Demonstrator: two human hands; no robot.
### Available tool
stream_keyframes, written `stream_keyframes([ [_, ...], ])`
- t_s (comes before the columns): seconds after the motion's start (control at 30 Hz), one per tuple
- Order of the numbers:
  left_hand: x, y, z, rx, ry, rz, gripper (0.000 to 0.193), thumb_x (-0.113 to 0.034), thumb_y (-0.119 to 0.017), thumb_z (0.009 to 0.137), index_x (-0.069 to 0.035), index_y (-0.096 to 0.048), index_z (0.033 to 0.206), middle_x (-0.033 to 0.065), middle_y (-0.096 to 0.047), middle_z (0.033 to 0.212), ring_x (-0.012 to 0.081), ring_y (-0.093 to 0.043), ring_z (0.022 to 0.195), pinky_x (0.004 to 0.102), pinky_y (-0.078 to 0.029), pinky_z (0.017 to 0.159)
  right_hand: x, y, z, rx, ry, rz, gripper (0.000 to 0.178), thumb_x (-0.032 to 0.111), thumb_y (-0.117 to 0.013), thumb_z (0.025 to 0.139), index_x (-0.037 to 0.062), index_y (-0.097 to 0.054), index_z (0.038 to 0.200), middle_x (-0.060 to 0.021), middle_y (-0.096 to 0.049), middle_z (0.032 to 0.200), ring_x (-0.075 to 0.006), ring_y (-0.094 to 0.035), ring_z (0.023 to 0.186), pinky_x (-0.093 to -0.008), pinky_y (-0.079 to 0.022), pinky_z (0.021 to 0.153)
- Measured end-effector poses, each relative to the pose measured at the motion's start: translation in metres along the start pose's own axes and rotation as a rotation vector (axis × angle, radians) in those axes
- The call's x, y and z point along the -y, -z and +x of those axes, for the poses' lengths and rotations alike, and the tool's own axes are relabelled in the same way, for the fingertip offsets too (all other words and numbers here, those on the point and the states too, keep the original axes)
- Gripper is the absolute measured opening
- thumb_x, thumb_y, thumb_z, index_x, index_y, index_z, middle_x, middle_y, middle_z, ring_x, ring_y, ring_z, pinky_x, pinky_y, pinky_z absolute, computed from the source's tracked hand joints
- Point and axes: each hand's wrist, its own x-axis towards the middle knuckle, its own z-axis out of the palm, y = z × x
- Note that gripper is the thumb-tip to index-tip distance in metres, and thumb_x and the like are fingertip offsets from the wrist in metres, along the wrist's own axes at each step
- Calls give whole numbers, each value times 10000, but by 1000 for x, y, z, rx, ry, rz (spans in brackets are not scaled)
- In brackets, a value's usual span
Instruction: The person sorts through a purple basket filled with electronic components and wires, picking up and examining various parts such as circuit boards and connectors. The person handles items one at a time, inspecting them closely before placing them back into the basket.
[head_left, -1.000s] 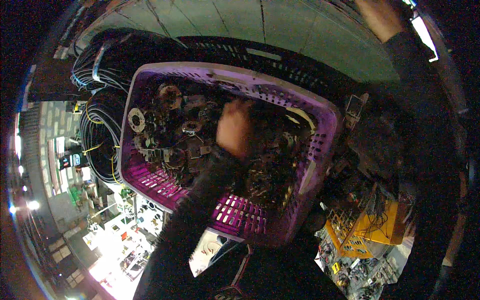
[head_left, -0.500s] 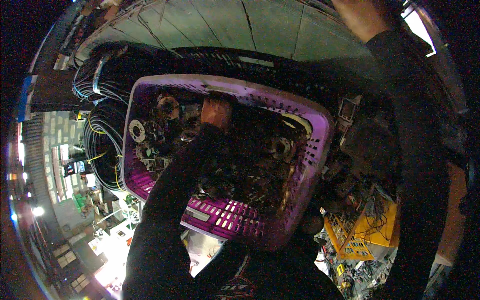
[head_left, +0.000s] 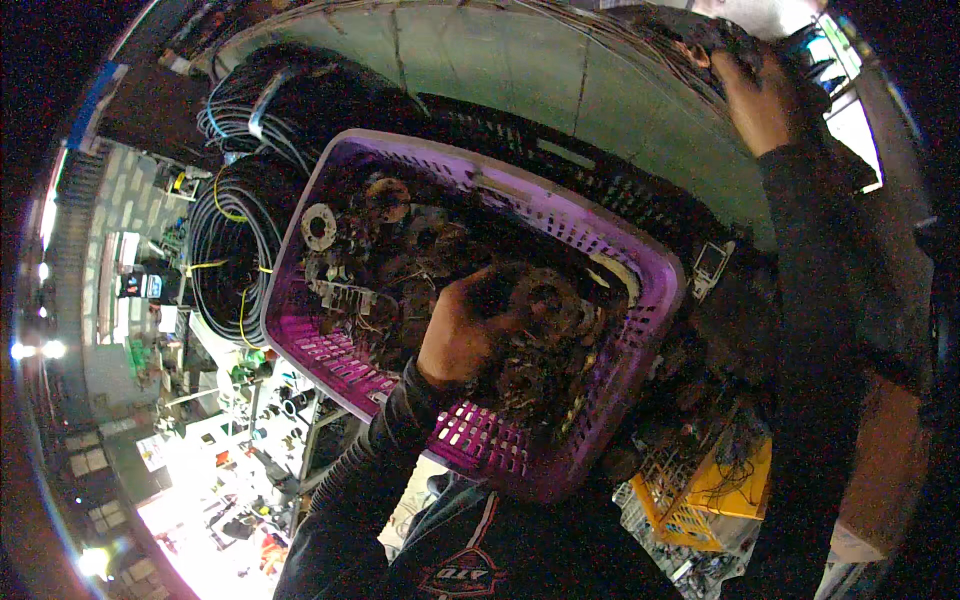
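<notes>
A purple plastic basket (head_left: 480,172) with slotted walls holds a jumble of dark, greasy metal parts. Inside it, my left hand (head_left: 462,330) reaches over the parts near the middle. Its fingers sink into shadow beside a round, ring-shaped metal part (head_left: 548,292), so their grip is hidden. A pale flanged ring (head_left: 319,227) lies at the basket's left end, with a rusty round part (head_left: 388,199) close by. Up at the far right, my right hand (head_left: 762,100) is raised with fingers curled against a dark object (head_left: 722,42) that I cannot make out.
Coiled black cables (head_left: 238,250) with yellow ties hang left of the basket. A grey-green panel (head_left: 490,60) curves behind it, with thin wires along its top. At lower right sits a yellow crate (head_left: 690,500) amid small scrap. A brightly lit cluttered area lies lower left.
My left hand has moved nearer and to the right inside the basket; the rusty piece it was beside is no longer seen there. My right hand has come further into view at the upper right.
</notes>
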Motion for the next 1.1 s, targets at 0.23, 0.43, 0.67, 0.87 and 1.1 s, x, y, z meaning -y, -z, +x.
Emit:
stream_keyframes([
  [0.23, -11, 2, -28, -44, 27, -5, 498, -158, -801, 900, 36, -637, 1328, 126, -743, 1196, 150, -649, 1096, 320, -507, 983, 43, 17, -8, 11, -10, 93, 499, 403, -668, 940, 10, -684, 1247, -225, -706, 1236, -396, -655, 1172, -444, -481, 1035],
  [0.43, -7, 9, -31, 185, 32, -672, 533, -144, -651, 975, -7, -529, 1476, 137, -697, 1302, 217, -652, 1155, 410, -519, 1019, 34, 9, -9, -65, 26, -6, 599, 573, -602, 967, 19, -702, 1170, -278, -702, 1155, -485, -656, 1105, -532, -502, 1007],
  [0.67, -3, -3, -12, 392, -215, -1703, 608, -465, -415, 1053, -50, -507, 1487, 182, -634, 1375, 362, -658, 1154, 549, -579, 910, 39, 15, -10, 64, -85, 129, 474, 324, -664, 975, -7, -618, 1311, -212, -671, 1278, -383, -620, 1206, -451, -453, 1062],
  [0.87, -36, -16, 1, 442, -42, -1814, 659, -492, -413, 1058, -48, -414, 1544, 235, -601, 1392, 453, -650, 1139, 599, -554, 948, 25, 4, -11, -63, -25, 163, 498, 394, -690, 929, 11, -652, 1245, -250, -693, 1191, -428, -663, 1110, -495, -499, 1011],
  [1.1, -63, -29, 3, 484, -79, -1897, 707, -490, -422, 1058, -38, -325, 1593, 270, -653, 1271, 503, -629, 1183, 600, -540, 1001, 30, 11, -13, -15, 39, 209, 441, 328, -684, 943, 15, -648, 1253, -237, -693, 1209, -414, -654, 1143, -476, -496, 1029],
])
